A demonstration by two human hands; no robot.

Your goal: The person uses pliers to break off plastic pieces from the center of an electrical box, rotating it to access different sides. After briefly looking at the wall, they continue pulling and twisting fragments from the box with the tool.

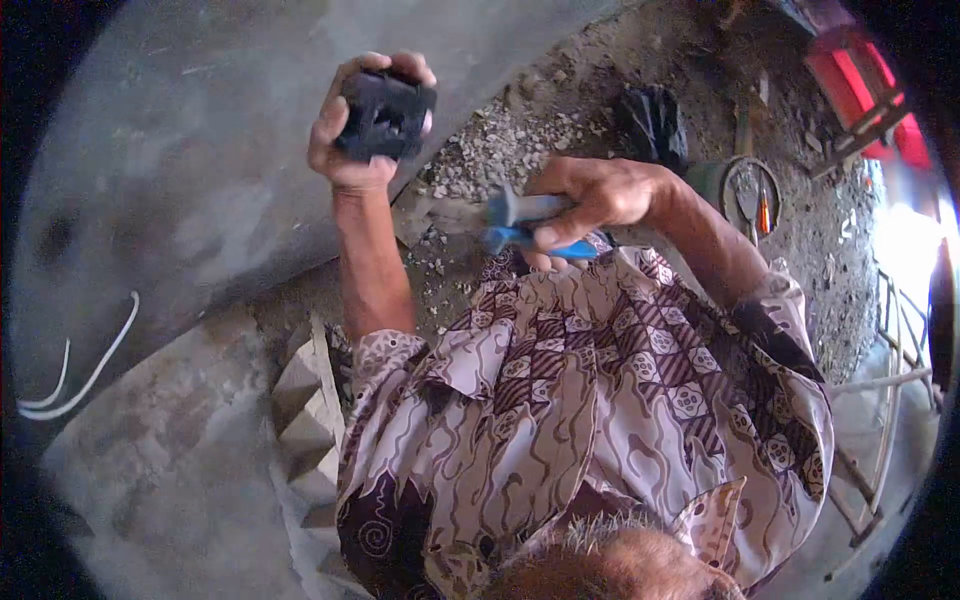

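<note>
My left hand is raised at the upper left, its fingers wrapped round a black block-shaped object with a small opening in its face. Near the middle, my right hand grips a tool with a blue and grey handle. The tool's front end points left and is blurred, so its shape is unclear. Both hands are apart, with the tool lower and to the right of the black object. A patterned shirt covers the body below.
A large grey surface fills the upper left. Rubble lies behind the hands. To the right are a black plastic bag, a round container with an orange-handled tool, and a red object. White cables stick out at left.
</note>
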